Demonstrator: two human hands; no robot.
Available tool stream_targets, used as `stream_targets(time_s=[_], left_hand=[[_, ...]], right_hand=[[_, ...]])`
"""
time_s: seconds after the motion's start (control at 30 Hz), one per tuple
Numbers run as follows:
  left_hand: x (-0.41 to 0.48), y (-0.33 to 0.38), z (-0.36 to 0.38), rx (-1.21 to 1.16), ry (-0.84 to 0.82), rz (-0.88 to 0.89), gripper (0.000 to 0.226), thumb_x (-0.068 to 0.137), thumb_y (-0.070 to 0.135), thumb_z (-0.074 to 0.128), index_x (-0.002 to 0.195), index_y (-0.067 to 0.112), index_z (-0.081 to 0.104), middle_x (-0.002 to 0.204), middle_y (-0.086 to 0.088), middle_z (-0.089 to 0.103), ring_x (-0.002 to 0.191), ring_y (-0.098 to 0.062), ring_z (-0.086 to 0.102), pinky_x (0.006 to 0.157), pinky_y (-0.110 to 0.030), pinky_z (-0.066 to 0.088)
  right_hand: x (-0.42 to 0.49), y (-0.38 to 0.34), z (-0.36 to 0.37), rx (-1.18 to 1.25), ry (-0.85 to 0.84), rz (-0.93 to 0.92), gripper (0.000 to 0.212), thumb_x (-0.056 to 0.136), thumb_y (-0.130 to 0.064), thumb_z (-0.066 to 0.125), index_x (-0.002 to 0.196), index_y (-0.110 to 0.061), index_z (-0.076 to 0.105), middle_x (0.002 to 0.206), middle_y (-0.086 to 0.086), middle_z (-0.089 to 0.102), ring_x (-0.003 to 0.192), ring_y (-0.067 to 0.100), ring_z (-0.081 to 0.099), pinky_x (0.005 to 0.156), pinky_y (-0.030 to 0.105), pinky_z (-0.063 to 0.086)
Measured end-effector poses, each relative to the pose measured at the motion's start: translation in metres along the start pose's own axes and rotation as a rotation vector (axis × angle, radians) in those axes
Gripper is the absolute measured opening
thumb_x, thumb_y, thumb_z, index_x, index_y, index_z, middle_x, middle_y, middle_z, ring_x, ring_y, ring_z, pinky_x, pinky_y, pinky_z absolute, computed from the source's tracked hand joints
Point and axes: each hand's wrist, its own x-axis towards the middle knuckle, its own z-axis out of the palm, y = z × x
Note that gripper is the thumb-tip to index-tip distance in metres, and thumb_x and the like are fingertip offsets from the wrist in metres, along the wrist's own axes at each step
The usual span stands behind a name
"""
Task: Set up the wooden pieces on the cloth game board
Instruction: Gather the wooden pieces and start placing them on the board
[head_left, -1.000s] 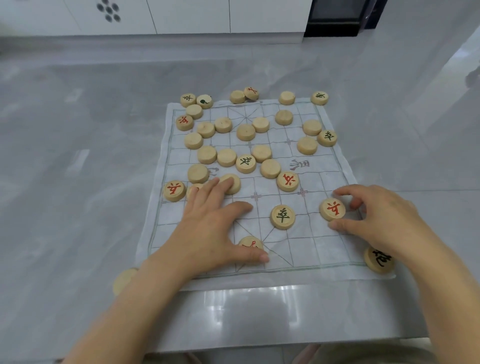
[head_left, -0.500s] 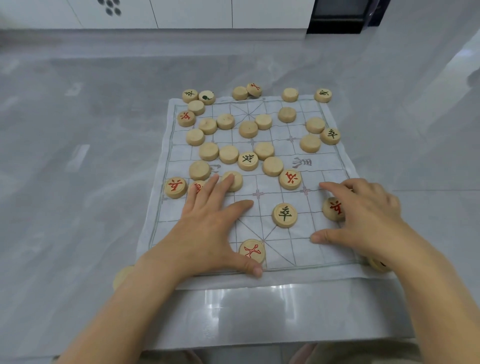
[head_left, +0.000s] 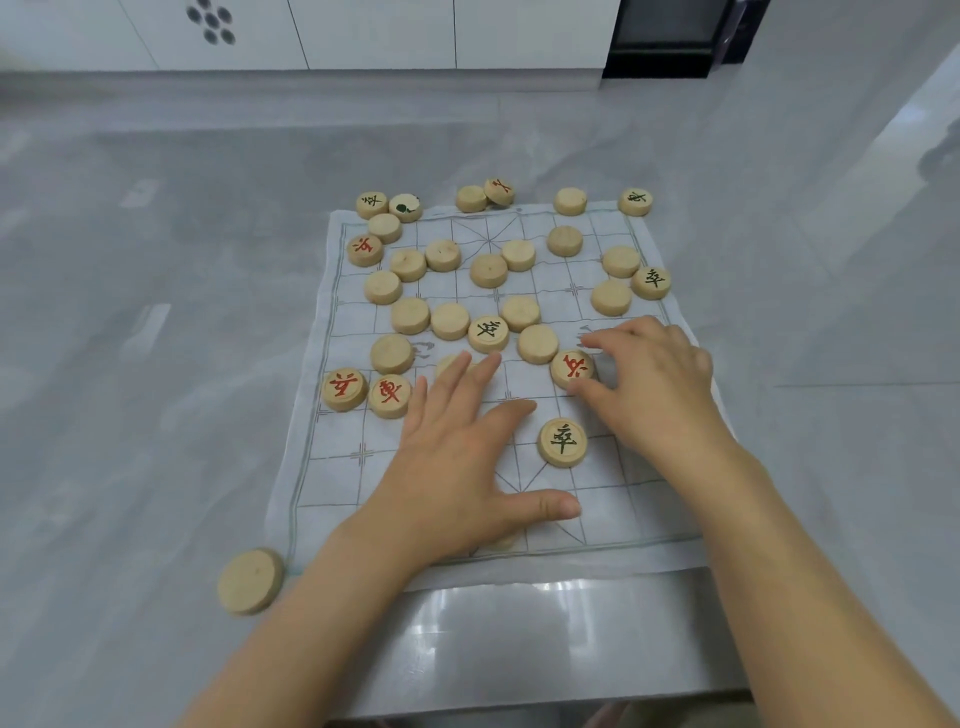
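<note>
Our right hand (head_left: 649, 384) has reached forward — it now pinches the red piece (head_left: 571, 368) at its fingertips; our left hand (head_left: 457, 457) lies open and flat, pinning the cloth board (head_left: 332, 467) — setup barely begun.

Far rows — crowded pieces (head_left: 450, 321); near-left cloth (head_left: 332, 467) bare

Left hand (head_left: 457, 457) flat, right hand (head_left: 655, 387) curled
</note>
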Motion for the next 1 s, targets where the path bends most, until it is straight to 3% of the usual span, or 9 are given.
stream_targets(time_s=[0.1,0.23,0.43,0.5,0.63,0.73,0.87,1.0], left_hand=[[-0.002,-0.008,-0.005,0.03,0.007,-0.03,0.11,0.043,0.095,0.021,0.139,0.041,0.031,0.156,0.008,-0.005,0.142,-0.012,-0.017,0.115,-0.044,-0.011],[-0.008,-0.008,-0.004,0.032,-0.038,0.017,0.103,0.049,0.092,0.026,0.14,0.044,0.025,0.156,0.008,-0.006,0.141,-0.012,-0.02,0.116,-0.045,-0.012],[-0.004,0.0,0.0,0.058,-0.049,0.028,0.101,0.051,0.089,0.022,0.139,0.04,0.03,0.156,0.006,0.001,0.142,-0.013,-0.015,0.114,-0.045,-0.013],[-0.003,-0.002,-0.004,0.042,-0.029,0.01,0.101,0.053,0.088,0.027,0.14,0.037,0.032,0.156,0.006,0.006,0.143,-0.013,-0.01,0.117,-0.044,-0.008],[-0.001,-0.003,-0.003,-0.002,0.035,-0.015,0.073,0.071,0.068,0.055,0.134,0.033,0.044,0.151,0.008,0.024,0.141,-0.014,0.009,0.116,-0.033,0.01],[0.001,0.0,0.002,0.001,0.046,-0.001,0.063,0.072,0.06,0.062,0.127,0.032,0.052,0.147,0.008,0.031,0.139,-0.014,0.016,0.115,-0.032,0.017],[0.002,0.0,0.005,-0.007,0.064,-0.002,0.06,0.068,0.061,0.066,0.12,0.031,0.058,0.144,0.007,0.036,0.137,-0.014,0.02,0.113,-0.034,0.021],[0.002,-0.004,0.0,0.031,0.039,-0.027,0.073,0.06,0.07,0.064,0.122,0.033,0.056,0.147,0.008,0.032,0.139,-0.015,0.017,0.114,-0.033,0.018]], right_hand=[[0.001,0.0,0.0,-0.04,-0.048,0.009,0.049,0.083,-0.047,0.059,0.128,-0.032,0.051,0.13,0.0,0.046,0.12,0.025,0.038,0.094,0.038,0.027],[0.0,-0.003,0.004,-0.041,-0.064,0.006,0.051,0.081,-0.05,0.061,0.127,-0.031,0.051,0.129,0.001,0.047,0.119,0.026,0.038,0.095,0.038,0.027],[-0.016,0.01,-0.012,-0.067,-0.147,-0.041,0.045,0.075,-0.053,0.066,0.117,-0.04,0.055,0.119,-0.007,0.045,0.116,0.019,0.036,0.091,0.034,0.023],[-0.023,0.011,-0.012,-0.05,-0.197,-0.079,0.046,0.074,-0.056,0.065,0.117,-0.043,0.054,0.116,-0.01,0.043,0.115,0.017,0.035,0.09,0.033,0.021],[-0.03,0.005,-0.008,-0.018,-0.211,-0.15,0.05,0.072,-0.06,0.063,0.118,-0.044,0.053,0.109,-0.013,0.039,0.113,0.013,0.035,0.091,0.03,0.019],[-0.033,0.003,-0.006,-0.012,-0.206,-0.177,0.05,0.072,-0.06,0.063,0.118,-0.044,0.053,0.108,-0.013,0.038,0.112,0.013,0.035,0.092,0.03,0.019],[-0.035,0.002,-0.005,-0.018,-0.207,-0.19,0.051,0.073,-0.061,0.062,0.12,-0.044,0.05,0.11,-0.012,0.04,0.113,0.013,0.035,0.094,0.031,0.02],[-0.035,0.002,-0.007,-0.007,-0.225,-0.206,0.066,0.07,-0.064,0.062,0.129,-0.046,0.04,0.12,-0.012,0.038,0.118,0.013,0.031,0.098,0.031,0.018]])
